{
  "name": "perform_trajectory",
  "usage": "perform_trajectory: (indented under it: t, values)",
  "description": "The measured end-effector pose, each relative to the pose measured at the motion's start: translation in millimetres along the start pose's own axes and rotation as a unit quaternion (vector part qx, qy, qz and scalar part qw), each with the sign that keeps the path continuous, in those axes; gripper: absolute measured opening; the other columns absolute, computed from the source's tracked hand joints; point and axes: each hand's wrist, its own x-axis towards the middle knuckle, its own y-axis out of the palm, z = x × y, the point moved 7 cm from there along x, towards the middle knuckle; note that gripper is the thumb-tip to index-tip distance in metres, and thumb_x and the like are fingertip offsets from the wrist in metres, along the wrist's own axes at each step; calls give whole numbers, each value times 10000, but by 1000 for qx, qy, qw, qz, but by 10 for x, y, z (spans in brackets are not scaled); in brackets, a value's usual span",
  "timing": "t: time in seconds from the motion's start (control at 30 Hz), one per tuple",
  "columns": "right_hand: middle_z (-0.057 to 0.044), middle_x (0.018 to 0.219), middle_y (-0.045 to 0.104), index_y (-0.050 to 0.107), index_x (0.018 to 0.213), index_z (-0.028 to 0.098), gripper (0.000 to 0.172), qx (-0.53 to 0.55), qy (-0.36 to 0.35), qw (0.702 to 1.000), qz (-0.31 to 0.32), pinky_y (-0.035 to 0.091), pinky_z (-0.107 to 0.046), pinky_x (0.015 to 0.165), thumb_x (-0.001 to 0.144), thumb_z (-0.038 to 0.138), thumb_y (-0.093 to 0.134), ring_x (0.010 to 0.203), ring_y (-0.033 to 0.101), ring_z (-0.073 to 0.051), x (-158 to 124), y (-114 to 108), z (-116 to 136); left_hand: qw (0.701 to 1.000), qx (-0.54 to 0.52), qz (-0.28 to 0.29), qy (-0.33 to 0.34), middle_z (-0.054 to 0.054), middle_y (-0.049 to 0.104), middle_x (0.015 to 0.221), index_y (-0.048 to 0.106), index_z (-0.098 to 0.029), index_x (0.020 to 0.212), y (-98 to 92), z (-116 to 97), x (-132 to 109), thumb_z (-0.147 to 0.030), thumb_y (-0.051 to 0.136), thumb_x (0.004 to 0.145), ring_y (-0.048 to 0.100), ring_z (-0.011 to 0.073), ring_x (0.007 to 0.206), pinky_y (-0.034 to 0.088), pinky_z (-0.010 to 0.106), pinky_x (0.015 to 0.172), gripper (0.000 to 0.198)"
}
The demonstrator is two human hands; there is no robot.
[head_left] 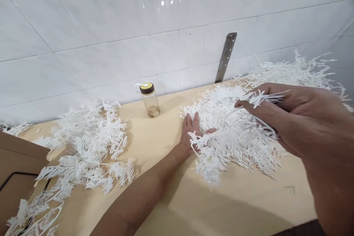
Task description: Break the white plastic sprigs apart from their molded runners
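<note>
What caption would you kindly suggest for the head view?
Right hand holds white strands over a pile, left hand at its edge.

Decent gap on the bench (168, 118) right of the bottle (151, 102), but a stringy white pile (88, 145) blocks its left, another heap (243, 145) farther right.

Heaped white sprigs (243, 147) suggest a workshop (with a tiled wall (118, 62)).

My left hand (190, 132) was bare, and so was my left forearm (151, 188), which carried one tiny spot (146, 203). My right hand (302, 121) was bare too, lightly creased across the back, its wrist (329, 177) likewise uncovered.
</note>
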Motion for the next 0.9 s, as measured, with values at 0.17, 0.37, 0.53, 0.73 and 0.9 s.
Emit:
perform_trajectory:
  t: [0.17, 0.37, 0.53, 0.73, 0.9]
  values:
    - [45, 499, 434, 594, 684, 182, 210, 41, -10, 996, 79, 229, -189, 329, 857, 297, 623, 388, 341, -57, 58, 149, -29, 999, -22, -48, 1, 180, 385, 1516, 516, -181, 1371, -646, 303, -64, -412, 609, 861, 349, 348, 1402, 328, 534, 1127, 568]
    - [83, 457, 325, 610, 756, 208, 173, 171, -1, 958, 229, 179, -179, 318, 858, 347, 623, 362, 248, -51, -15, 560, 34, 998, 65, -20, 19, 110, 579, 1355, 709, -194, 1069, -1640, 528, -383, -117, 506, 828, 526, 282, 1263, 443, 490, 1047, 325]
    - [77, 484, 359, 630, 814, 180, 274, 235, 22, 940, 247, 209, -173, 328, 866, 449, 617, 375, 286, -46, 12, 872, 104, 983, -161, -39, -79, 100, 728, 1079, 723, -192, 1072, -1979, 387, -581, -340, 581, 865, 648, 289, 1059, 526, 441, 913, 291]
    - [1, 629, 566, 620, 833, 158, 318, 224, 82, 924, 300, 403, -189, 368, 840, 475, 649, 470, 504, -87, 94, 1691, -314, 828, -533, 128, -113, 149, 702, 1107, 670, -151, 1176, -1417, 122, -669, -299, 750, 692, 664, 325, 1011, 510, 481, 915, 513]
    - [-51, 802, 637, 585, 1004, 157, 268, 265, 183, 883, 342, 574, -271, 528, 839, 350, 671, 643, 623, -142, -11, 2117, -825, 813, -512, 69, -268, 58, 694, 816, 681, -138, 997, -1066, 599, -679, -348, 797, 702, 613, 114, 557, 494, 259, 580, 380]
